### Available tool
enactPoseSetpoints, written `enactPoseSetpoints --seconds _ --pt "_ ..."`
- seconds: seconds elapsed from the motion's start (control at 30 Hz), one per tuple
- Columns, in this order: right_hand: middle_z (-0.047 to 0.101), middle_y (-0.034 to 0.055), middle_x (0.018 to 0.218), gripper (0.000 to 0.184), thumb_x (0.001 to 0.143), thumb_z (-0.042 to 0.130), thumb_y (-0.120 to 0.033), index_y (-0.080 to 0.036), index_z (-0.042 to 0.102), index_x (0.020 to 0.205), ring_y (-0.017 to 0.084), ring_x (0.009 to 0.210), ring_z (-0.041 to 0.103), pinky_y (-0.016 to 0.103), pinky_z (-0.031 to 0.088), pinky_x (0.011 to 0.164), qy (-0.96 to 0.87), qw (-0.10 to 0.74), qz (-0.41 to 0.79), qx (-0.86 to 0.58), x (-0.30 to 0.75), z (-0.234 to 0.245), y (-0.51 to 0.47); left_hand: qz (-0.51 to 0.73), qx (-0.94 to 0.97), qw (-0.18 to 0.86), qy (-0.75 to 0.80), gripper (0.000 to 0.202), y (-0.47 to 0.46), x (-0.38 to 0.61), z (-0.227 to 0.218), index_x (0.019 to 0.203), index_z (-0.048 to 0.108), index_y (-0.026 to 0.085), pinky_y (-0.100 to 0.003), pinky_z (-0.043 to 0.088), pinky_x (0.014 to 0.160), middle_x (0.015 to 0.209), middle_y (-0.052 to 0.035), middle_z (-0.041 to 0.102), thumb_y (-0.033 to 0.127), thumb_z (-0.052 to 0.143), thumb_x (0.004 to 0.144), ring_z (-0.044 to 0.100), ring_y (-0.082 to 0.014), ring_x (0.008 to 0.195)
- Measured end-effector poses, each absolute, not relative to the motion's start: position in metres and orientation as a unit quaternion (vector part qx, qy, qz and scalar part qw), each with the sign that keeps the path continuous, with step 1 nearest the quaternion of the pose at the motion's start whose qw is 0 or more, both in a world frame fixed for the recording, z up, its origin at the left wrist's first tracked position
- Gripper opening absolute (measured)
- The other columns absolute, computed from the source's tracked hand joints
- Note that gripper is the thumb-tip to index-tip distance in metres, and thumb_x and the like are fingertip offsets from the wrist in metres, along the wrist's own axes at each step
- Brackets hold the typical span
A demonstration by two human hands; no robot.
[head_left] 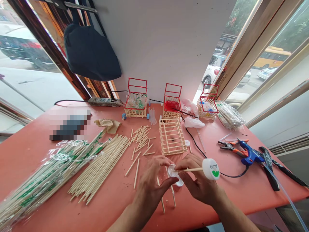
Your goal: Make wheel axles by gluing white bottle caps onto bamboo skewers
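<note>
On the far left, bagged sticks [48, 174] are lying on the red surface [116, 211], and beside them long sticks [101, 167] are resting in a slanting row. I'm seeing short cut pieces [142, 137] scattering the middle; a sleeve or wrist catching them could send some rolling, I'm thinking.

The left hand [151, 180] is curling its thumb and fingers around a white cap [172, 170], its hollow side facing up. Just beyond, a wooden frame [172, 137] is sitting near the fingertips, so a forward slip could be knocking it. The right hand [201, 183] is gripping a stick [191, 169] whose near end is pointing into that cap; I'm not telling from here whether the tip is seated. If the two are meeting off-centre, the cap could be ending up crooked, and a hard push could be making it jump from the fingers. At the stick's other end, a marked cap [211, 169] is hanging out past the hand, its weight perhaps tipping the stick.

Farther right, pliers [228, 146] are lying beside a blue glue gun [252, 154]; its black cord [231, 176] is trailing behind the right hand, and snagging it could be dragging the gun.
</note>
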State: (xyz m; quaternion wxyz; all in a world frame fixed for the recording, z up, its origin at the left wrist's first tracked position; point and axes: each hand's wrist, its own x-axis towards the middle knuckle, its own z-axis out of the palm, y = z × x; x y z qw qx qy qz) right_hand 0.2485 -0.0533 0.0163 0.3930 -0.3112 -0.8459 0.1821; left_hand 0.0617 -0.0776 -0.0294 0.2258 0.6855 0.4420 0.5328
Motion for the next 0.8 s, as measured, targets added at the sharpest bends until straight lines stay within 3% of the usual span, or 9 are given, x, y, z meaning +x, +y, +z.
enactPoseSetpoints --seconds 0.33,0.57,0.8 --pt "0.069 0.004 0.081 0.012 0.101 0.053 -0.02 -0.022 0.063 0.095 0.02 0.074 0.065 0.032 0.051 0.067 -0.844 0.383 0.186 -0.327 0.2507 0.0156 -0.0531 0.536 0.698 0.216 0.423 0.021 -0.0767 0.0595 -0.0268 0.106 0.063 0.024 -0.033 0.058 0.087 0.105 -0.0046 0.074 0.032 0.076 0.091 0.072 -0.0218 0.102" --pt "0.073 0.0078 0.099 0.012 0.104 0.053 -0.023 -0.023 0.065 0.102 0.023 0.097 0.072 0.037 0.057 0.085 -0.838 0.389 0.225 -0.311 0.2497 0.0162 -0.0488 0.529 0.693 0.198 0.447 0.025 -0.0767 0.0592 -0.0278 0.111 0.062 0.026 -0.035 0.06 0.085 0.106 -0.0043 0.074 0.031 0.076 0.091 0.073 -0.023 0.1" --pt "0.076 0.006 0.096 0.011 0.104 0.053 -0.02 -0.024 0.063 0.102 0.022 0.094 0.074 0.036 0.057 0.084 -0.84 0.38 0.217 -0.319 0.251 0.0108 -0.0494 0.529 0.71 0.169 0.433 0.021 -0.0756 0.0597 -0.0294 0.112 0.061 0.025 -0.039 0.059 0.09 0.109 -0.0063 0.074 0.026 0.072 0.094 0.071 -0.0239 0.106"
